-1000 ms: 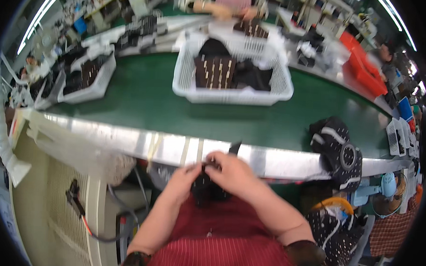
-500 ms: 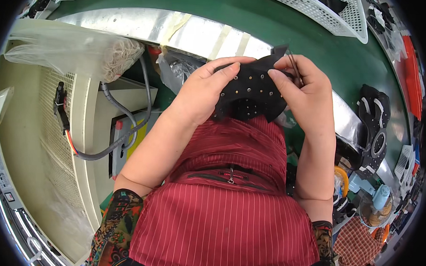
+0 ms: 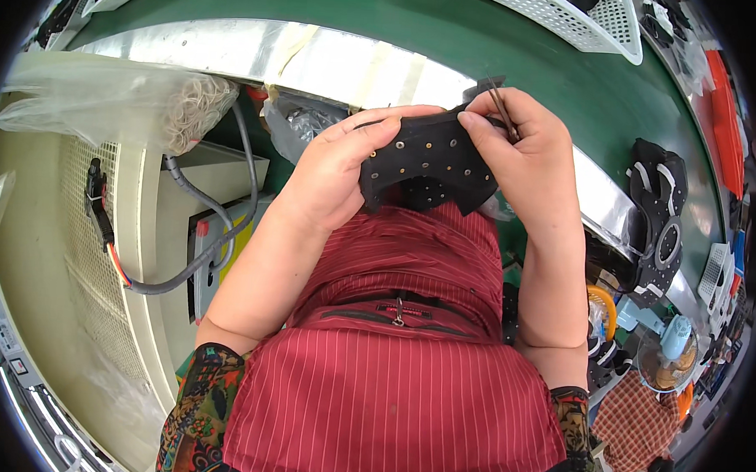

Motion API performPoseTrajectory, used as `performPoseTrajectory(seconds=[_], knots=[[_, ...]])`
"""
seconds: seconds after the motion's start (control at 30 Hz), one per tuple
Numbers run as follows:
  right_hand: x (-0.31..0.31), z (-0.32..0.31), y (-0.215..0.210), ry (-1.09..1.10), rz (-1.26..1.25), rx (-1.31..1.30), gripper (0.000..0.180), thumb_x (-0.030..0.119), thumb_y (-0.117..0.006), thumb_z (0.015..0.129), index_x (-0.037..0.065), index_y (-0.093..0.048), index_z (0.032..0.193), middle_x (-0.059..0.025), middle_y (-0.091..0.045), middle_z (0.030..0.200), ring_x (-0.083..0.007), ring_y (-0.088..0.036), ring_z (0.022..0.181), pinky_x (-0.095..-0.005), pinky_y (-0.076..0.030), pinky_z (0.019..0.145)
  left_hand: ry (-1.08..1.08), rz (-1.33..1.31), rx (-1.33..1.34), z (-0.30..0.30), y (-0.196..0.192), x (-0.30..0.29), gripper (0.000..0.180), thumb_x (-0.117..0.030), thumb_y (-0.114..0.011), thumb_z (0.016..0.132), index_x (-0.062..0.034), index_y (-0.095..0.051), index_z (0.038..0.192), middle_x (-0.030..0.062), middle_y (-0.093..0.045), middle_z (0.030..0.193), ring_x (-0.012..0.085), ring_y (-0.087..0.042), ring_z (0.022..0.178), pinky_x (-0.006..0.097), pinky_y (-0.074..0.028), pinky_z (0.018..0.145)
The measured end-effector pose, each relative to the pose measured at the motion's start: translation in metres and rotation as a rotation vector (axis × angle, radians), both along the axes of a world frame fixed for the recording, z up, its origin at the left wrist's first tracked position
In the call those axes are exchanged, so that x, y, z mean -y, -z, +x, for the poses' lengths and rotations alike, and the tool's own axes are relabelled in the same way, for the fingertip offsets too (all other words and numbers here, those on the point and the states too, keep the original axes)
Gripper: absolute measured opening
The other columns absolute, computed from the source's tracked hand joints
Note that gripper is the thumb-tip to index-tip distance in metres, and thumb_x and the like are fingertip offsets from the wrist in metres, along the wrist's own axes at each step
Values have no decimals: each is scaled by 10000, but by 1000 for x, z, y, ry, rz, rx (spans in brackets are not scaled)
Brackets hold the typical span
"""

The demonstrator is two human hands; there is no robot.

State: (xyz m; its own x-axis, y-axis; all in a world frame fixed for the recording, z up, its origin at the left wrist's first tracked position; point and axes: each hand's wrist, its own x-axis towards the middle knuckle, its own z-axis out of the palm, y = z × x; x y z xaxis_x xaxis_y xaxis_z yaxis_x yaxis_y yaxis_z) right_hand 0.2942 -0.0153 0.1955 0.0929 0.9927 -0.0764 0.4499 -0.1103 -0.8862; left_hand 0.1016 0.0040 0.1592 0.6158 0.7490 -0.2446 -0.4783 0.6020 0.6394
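Between my two hands hangs a black studded piece of flexible material, dotted with small silver and gold metal studs. Its lower part curves down over my red striped apron. My left hand pinches the piece's left end, thumb on the front face. At the upper right edge, my right hand grips it between thumb and fingers. A thin dark two-pronged tool, apparently tweezers, is also tucked in the right hand, its tips pointing up. The fingers behind the material are hidden.
A metal-edged green work surface runs ahead, with a white perforated basket on it. Black studded pieces with white stripes lie right. At left are a bag of pale bands, a grey cable and a cream housing.
The hands and the studded piece have shifted slightly left, and the view has moved a little. The piece's front now faces up more fully, spread between my hands. Both grips stay.
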Motion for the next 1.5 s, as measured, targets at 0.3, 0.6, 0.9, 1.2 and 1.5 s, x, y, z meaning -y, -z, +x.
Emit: performPoseTrajectory(seconds=[0.3, 0.6, 0.9, 1.2, 1.5], knots=[[1, 1, -2, -106, -20, -73, 172, 137, -635, 821, -19, -624, 891, -131, -618, 758, -184, -575, 674, -290, -454, 640, 40, 68, 14, -12, 8, -1, 420, -168, -484, 931, 118, -482, 1239, 200, -570, 1209, 249, -580, 1085, 350, -451, 955], [6, -14, -7, -265, 26, 159, 182, 165, -625, 799, -7, -570, 781, -153, -566, 699, -293, -554, 631, -362, -418, 569, 166, 397, -532, -32, -23, -4, 305, -83, -598, 872, 18, -599, 1160, 68, -646, 1067, 114, -591, 958, 257, -462, 848], [20, -25, -26, -335, 156, 194, 146, 142, -628, 768, 5, -581, 792, -154, -544, 683, -329, -548, 649, -386, -423, 580, 197, 869, -854, -34, -41, -1, 213, -43, -642, 821, 17, -653, 1024, 56, -681, 800, 76, -574, 713, 232, -478, 677], [37, -22, -33, -293, 175, 158, 185, 127, -647, 778, 28, -637, 933, -140, -596, 758, -303, -581, 678, -354, -455, 611, 278, 865, -667, -23, -41, 0, 293, -8, -551, 874, 19, -588, 1164, 54, -673, 992, 94, -602, 872, 237, -484, 782], [38, -4, -38, -110, 143, 157, 190, 93, -680, 766, -12, -635, 918, -129, -608, 785, -256, -585, 689, -324, -451, 633, 255, 320, -383, -23, -35, 10, 354, 18, -529, 886, 22, -543, 1239, 101, -636, 1117, 142, -609, 994, 272, -495, 866]])
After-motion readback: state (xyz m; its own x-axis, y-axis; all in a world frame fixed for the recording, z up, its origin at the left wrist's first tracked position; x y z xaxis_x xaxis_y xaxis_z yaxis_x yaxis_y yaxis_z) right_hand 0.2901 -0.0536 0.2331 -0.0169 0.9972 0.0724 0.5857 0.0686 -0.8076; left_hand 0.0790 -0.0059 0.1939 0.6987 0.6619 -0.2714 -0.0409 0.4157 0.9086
